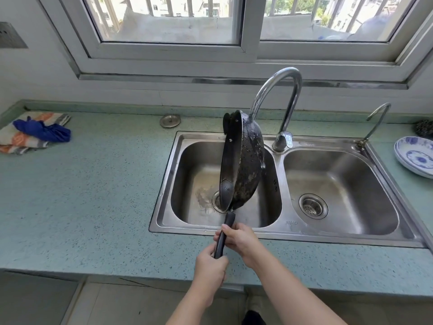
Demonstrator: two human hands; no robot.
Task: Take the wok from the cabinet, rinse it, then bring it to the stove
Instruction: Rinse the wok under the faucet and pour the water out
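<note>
The wok stands tipped on its edge over the left basin of the sink. Its hollow faces left, and its blackened, wet-looking underside faces right, just under the faucet spout. Its long handle runs back toward the person across the sink's near rim, so the pan lies straight ahead of both hands, beyond and above them.

The right grip is curled around the handle nearer the pan. The left grip is wrapped around the handle's tail end, over the desk.

The rinse looks to be in hand. No stove is in view, so the carry likely starts with drawing the wok back along the handle's line, the right grip bearing most of the weight.
</note>
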